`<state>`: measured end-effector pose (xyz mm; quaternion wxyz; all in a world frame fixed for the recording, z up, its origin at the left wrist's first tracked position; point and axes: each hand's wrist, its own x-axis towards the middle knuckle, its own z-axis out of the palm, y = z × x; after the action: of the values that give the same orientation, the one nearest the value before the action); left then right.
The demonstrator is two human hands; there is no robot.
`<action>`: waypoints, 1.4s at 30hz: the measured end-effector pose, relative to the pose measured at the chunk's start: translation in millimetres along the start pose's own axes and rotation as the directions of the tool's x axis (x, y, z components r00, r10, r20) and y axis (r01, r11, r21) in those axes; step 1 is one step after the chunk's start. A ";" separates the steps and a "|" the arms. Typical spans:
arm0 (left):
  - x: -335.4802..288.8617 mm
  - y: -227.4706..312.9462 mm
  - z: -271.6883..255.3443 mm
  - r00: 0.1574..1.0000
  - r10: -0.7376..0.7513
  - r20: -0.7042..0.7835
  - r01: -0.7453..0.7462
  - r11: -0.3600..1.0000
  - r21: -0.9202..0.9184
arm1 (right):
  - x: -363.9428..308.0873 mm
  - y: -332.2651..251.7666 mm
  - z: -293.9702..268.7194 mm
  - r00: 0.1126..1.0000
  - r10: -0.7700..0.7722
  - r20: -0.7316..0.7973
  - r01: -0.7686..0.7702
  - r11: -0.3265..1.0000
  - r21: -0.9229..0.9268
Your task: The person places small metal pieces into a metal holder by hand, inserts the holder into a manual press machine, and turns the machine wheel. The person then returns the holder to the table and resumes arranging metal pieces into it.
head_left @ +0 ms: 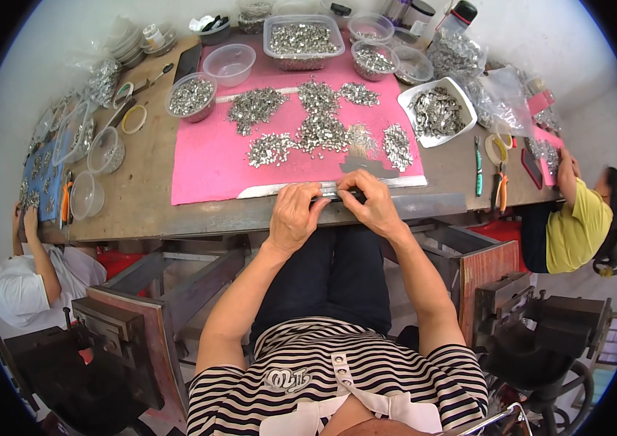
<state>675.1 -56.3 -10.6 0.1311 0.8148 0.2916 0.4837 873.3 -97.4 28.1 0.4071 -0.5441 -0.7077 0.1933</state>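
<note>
At the front edge of the table, my left hand and my right hand are close together with fingers bent and pinched. Between their fingertips is a small narrow piece, dark with a silvery part; its kind is too small to make out. Beyond my hands a pink mat carries several piles of small silver metal parts, among them a pile at left and another at right. A bundle of thin metal pieces lies just past my right hand, beside a flat grey piece.
Tubs of metal parts line the back, with a white tray at right. Pliers and a green-handled tool lie right. Orange-handled pliers lie left. Co-workers sit at both sides, one in yellow, one in white.
</note>
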 end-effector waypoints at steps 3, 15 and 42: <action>0.7 0.6 0.8 1.000 0.003 -0.006 -0.003 1.000 -0.007 | -0.9 2.7 4.9 0.995 -0.084 -0.046 0.082 0.995 -0.048; -4.7 -7.6 -10.6 0.999 -0.027 0.037 0.027 1.000 0.012 | -13.1 -9.4 -17.0 0.987 -0.161 0.026 0.162 0.950 -0.265; 49.4 291.5 261.8 0.546 0.496 0.675 0.542 0.405 -0.736 | -372.1 -110.1 -194.1 0.337 0.384 -0.860 -0.725 0.689 0.023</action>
<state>1020.9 -240.6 38.7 0.6814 0.7161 -0.1113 0.1025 987.0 -512.1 86.1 0.4803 -0.8438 -0.2235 -0.0855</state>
